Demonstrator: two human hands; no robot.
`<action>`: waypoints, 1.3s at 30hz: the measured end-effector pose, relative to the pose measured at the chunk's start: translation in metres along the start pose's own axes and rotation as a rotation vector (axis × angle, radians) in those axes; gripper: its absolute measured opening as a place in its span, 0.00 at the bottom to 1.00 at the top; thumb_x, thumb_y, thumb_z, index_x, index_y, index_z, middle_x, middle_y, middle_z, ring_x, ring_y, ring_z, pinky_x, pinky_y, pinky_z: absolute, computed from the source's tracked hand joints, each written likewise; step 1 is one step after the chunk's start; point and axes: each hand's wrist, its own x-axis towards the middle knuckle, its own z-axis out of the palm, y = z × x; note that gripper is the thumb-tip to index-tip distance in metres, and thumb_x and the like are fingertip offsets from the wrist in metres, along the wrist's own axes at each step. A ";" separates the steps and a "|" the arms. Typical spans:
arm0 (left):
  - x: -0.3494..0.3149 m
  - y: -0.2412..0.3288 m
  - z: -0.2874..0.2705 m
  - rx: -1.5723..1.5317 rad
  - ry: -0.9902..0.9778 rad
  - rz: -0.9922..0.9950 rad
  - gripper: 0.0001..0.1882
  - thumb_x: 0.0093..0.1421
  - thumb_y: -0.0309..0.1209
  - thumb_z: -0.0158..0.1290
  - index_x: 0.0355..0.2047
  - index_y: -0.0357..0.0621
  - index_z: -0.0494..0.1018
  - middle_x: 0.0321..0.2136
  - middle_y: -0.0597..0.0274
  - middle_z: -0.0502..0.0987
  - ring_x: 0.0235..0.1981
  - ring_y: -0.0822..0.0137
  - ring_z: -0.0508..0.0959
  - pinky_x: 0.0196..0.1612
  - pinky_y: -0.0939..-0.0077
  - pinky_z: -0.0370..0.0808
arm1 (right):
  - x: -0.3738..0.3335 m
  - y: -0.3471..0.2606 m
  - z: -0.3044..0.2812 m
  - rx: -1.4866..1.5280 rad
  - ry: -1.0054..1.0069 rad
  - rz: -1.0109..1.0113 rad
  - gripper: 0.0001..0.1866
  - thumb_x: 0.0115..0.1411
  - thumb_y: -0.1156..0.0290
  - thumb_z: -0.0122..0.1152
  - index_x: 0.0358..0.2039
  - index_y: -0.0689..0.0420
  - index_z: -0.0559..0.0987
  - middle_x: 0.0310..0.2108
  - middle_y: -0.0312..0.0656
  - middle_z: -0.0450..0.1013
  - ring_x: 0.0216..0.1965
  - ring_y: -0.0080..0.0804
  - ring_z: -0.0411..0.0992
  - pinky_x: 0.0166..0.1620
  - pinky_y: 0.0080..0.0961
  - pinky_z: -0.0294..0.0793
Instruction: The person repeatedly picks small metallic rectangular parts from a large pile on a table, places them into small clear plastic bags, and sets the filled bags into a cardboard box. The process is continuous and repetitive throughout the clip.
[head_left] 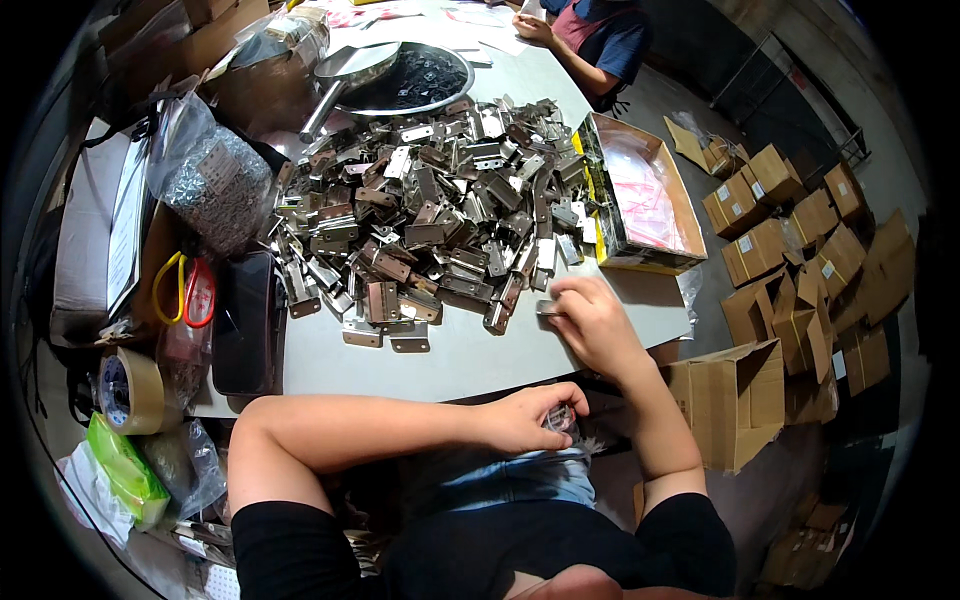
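Note:
A big heap of shiny metal brackets (440, 215), bent plates with holes, covers the middle of the table (480, 365). My right hand (597, 322) is at the heap's near right edge, slightly blurred, its fingertips pinching a small metal bracket (548, 308). Close to my body, beyond the table's near edge, my left hand (530, 415) curls round a small clear plastic bag (559, 418); what the bag contains is hard to make out. Two loose brackets (410, 338) lie at the heap's near side.
A metal bowl of black parts (440, 80) with a scoop (350, 75) stands behind the heap. An open box of plastic bags (645, 190) sits right. Scissors (200, 293), a tape roll (130, 390) and a black tray (243, 325) are left. Another person (590, 40) sits beyond; cartons (755, 250) cover the floor.

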 end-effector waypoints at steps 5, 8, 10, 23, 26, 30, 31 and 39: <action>-0.001 -0.003 0.003 0.046 -0.006 -0.047 0.22 0.55 0.31 0.60 0.48 0.41 0.66 0.38 0.62 0.70 0.41 0.69 0.71 0.47 0.75 0.69 | -0.002 0.015 -0.007 0.150 0.181 0.231 0.05 0.53 0.77 0.61 0.30 0.63 0.76 0.31 0.49 0.75 0.33 0.47 0.75 0.39 0.35 0.74; 0.000 -0.001 0.003 0.048 -0.020 -0.063 0.22 0.55 0.31 0.60 0.47 0.41 0.66 0.38 0.63 0.70 0.41 0.70 0.71 0.47 0.75 0.69 | 0.017 0.014 -0.003 0.092 0.263 0.369 0.07 0.51 0.74 0.64 0.27 0.63 0.76 0.27 0.48 0.74 0.28 0.44 0.75 0.34 0.34 0.74; 0.000 -0.001 0.001 0.040 -0.020 -0.065 0.22 0.55 0.31 0.60 0.47 0.41 0.66 0.38 0.63 0.70 0.41 0.70 0.70 0.47 0.75 0.69 | 0.032 0.020 0.005 0.067 0.262 0.339 0.09 0.50 0.72 0.66 0.28 0.63 0.76 0.27 0.47 0.73 0.27 0.38 0.73 0.32 0.30 0.73; 0.000 -0.002 0.000 0.024 -0.010 -0.078 0.20 0.55 0.30 0.59 0.46 0.41 0.67 0.38 0.63 0.71 0.41 0.71 0.70 0.47 0.75 0.69 | 0.025 -0.008 0.027 -0.092 0.209 0.253 0.08 0.47 0.75 0.63 0.28 0.61 0.73 0.29 0.46 0.71 0.34 0.46 0.72 0.41 0.38 0.71; 0.001 -0.004 0.000 0.015 -0.011 -0.063 0.20 0.55 0.30 0.59 0.46 0.41 0.67 0.37 0.63 0.71 0.40 0.70 0.71 0.46 0.74 0.70 | -0.002 -0.016 0.010 -0.072 0.142 0.157 0.08 0.46 0.76 0.62 0.27 0.61 0.73 0.29 0.45 0.72 0.33 0.46 0.72 0.39 0.36 0.72; -0.001 -0.007 0.004 0.042 0.014 -0.053 0.20 0.55 0.30 0.59 0.46 0.41 0.67 0.36 0.63 0.71 0.39 0.71 0.71 0.45 0.75 0.70 | -0.034 -0.015 -0.007 0.128 0.057 0.282 0.06 0.47 0.78 0.62 0.27 0.63 0.74 0.30 0.44 0.73 0.30 0.39 0.73 0.35 0.30 0.73; -0.002 -0.007 0.005 0.039 0.016 -0.052 0.20 0.55 0.29 0.59 0.46 0.41 0.67 0.36 0.64 0.71 0.39 0.72 0.71 0.45 0.76 0.70 | -0.036 -0.011 -0.009 0.219 0.085 0.310 0.06 0.48 0.78 0.62 0.27 0.63 0.75 0.30 0.43 0.73 0.30 0.37 0.73 0.35 0.29 0.73; -0.002 0.004 0.000 0.010 -0.010 -0.110 0.19 0.55 0.30 0.59 0.46 0.41 0.67 0.36 0.64 0.70 0.38 0.72 0.70 0.44 0.76 0.70 | -0.011 -0.011 0.007 0.145 0.166 0.207 0.09 0.49 0.73 0.67 0.26 0.61 0.75 0.27 0.46 0.73 0.32 0.44 0.72 0.35 0.33 0.72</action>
